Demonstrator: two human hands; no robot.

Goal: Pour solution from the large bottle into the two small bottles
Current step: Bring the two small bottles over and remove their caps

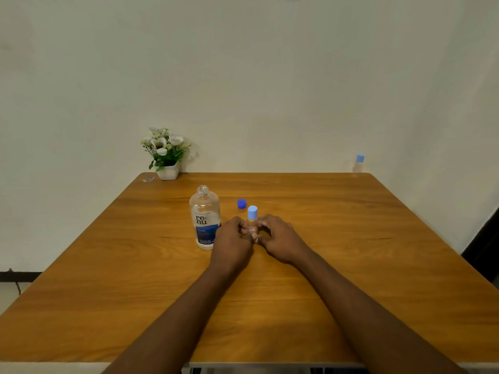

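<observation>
Head view: the large renu bottle (205,217) stands uncapped on the desk (351,238), its dark blue cap (241,203) just right of it. The left hand (232,236) and right hand (280,238) both have their grip pinched on one capped small bottle (252,220) beside the large renu bottle. Opening looks done and pouring into this one is left. The second small bottle (358,164), also capped, stands far right and behind, its fill unclear: one large, two small, one loose cap.

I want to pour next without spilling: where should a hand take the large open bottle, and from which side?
Grip the large bottle round its labelled middle, coming from its left. It stands upright and uncapped, so a level grip on the wide body likely keeps it steady; the left hand, right hand and small bottle crowd its right.
</observation>
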